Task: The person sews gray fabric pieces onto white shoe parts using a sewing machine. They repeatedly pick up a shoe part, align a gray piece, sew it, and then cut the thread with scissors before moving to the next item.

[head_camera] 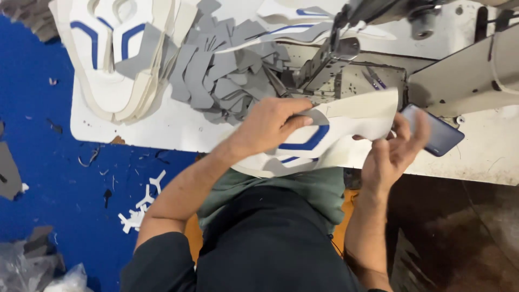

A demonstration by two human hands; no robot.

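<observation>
The left hand [270, 127] pinches a small grey patch [318, 116] down onto the white shoe upper with blue stripes [346, 121], which lies at the table edge just before the sewing machine's presser foot [335, 59]. The right hand [394, 148] cups the upper's far end, fingers loosely curled. The patch could slide off its place — the pinch looks light — and fingertips sit near the needle.
</observation>
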